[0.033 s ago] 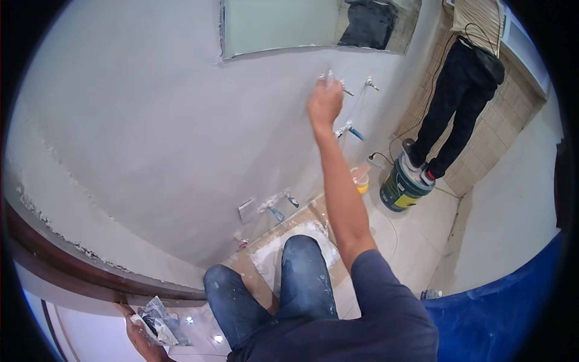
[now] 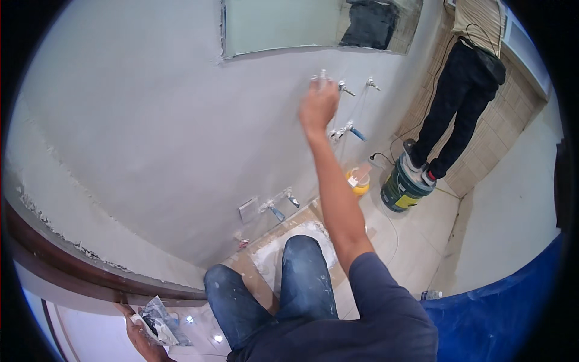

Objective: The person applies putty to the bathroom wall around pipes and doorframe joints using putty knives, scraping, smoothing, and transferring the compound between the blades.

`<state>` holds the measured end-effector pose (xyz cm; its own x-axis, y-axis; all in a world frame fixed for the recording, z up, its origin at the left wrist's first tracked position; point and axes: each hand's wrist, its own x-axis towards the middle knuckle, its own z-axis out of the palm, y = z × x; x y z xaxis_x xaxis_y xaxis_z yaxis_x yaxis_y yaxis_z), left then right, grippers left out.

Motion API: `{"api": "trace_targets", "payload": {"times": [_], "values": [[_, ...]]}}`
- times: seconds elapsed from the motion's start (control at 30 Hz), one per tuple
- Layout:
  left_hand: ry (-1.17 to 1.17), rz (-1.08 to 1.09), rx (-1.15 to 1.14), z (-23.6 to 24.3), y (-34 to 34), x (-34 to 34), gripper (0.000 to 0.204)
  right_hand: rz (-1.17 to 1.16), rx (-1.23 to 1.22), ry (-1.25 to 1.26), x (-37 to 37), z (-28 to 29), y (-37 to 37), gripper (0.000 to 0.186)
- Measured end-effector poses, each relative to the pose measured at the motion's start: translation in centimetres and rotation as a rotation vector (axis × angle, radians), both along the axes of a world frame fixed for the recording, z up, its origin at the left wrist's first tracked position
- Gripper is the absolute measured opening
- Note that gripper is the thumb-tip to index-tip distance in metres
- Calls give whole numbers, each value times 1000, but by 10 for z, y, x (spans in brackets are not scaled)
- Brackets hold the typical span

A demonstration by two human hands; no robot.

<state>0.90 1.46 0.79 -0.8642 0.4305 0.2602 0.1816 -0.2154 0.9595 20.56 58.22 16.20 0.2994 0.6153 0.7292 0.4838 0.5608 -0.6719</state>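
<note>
My right arm reaches up to the grey plastered wall [image 2: 163,133]. My right hand [image 2: 319,108] is closed there, just left of a small metal pipe fitting [image 2: 345,89]. A pale piece shows at its fingertips, too blurred to name. Low on the left, my left hand [image 2: 137,338] grips a crumpled clear plastic bag [image 2: 161,323] smeared with white and dark stuff. Above the right hand is a mirror [image 2: 283,27] set in the wall.
A person in dark trousers [image 2: 455,114] stands on a green bucket [image 2: 401,190] at the right. Beside it sits a yellow container [image 2: 360,181]. Blue-handled valves [image 2: 357,134] and an outlet plate [image 2: 248,210] stick out from the wall. White-smeared cardboard [image 2: 265,256] lies by my knees.
My right hand has shifted a little left and down along the wall, uncovering more of the pipe fitting. My left hand and the bag stay where they were.
</note>
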Motion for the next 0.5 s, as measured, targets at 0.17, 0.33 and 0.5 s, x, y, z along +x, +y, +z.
{"api": "trace_targets", "payload": {"times": [0.17, 0.33, 0.5], "values": [[-105, 90, -66, 2, 5, 5, 72, 42, 375, -244, -62, -26, -89, 44], [-84, 1, -10, -12, -14, -12, 71, 172, 597, -482, -64, -51, -123, 49], [-46, 36, 42, -14, -6, -5, 65, 74, 901, -524, -15, -28, -75, 47]]}}
